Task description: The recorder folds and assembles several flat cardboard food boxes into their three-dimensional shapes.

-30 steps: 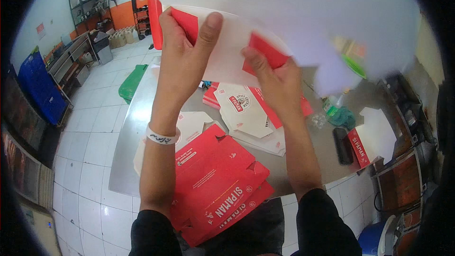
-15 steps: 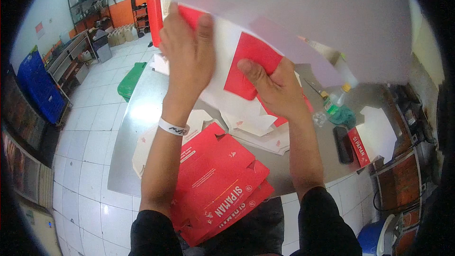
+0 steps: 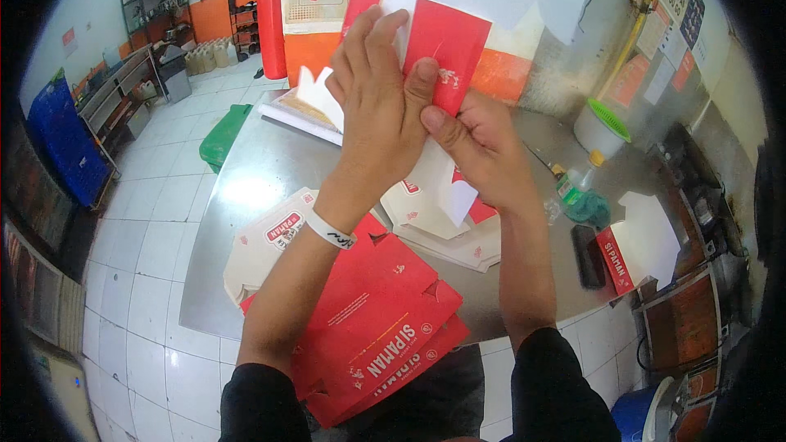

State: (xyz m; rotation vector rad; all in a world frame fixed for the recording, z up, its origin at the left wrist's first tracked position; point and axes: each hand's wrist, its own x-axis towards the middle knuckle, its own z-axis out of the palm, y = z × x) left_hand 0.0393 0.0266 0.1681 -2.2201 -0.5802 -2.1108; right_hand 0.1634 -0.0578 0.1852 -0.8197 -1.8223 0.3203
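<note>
Raised over the table in front of me is a red and white cardboard food box (image 3: 449,41), partly folded, its pale inside facing up at the top. My left hand (image 3: 378,106), with a white band on its wrist, grips the near side, its fingers over the white strip and its thumb against the red panel. Lower on the same panel, my right hand (image 3: 483,143) pinches a corner between thumb and fingers; some fingertips are hidden behind the cardboard. Flat red box blanks (image 3: 385,295) lie stacked below my forearms at the near edge. Cream blanks (image 3: 446,245) lie beyond them.
On the metal table's (image 3: 221,254) right stand an open red and white box (image 3: 647,241), a dark phone (image 3: 587,258), a yellow-capped bottle (image 3: 583,176) and a green cloth (image 3: 588,209). A white tub with a green rim (image 3: 602,127) is farther back. A green bin (image 3: 223,139) stands left.
The box has tilted up and away, uncovering the wall behind. My left hand has moved right and down, closer to my right hand, which stays on the red panel.
</note>
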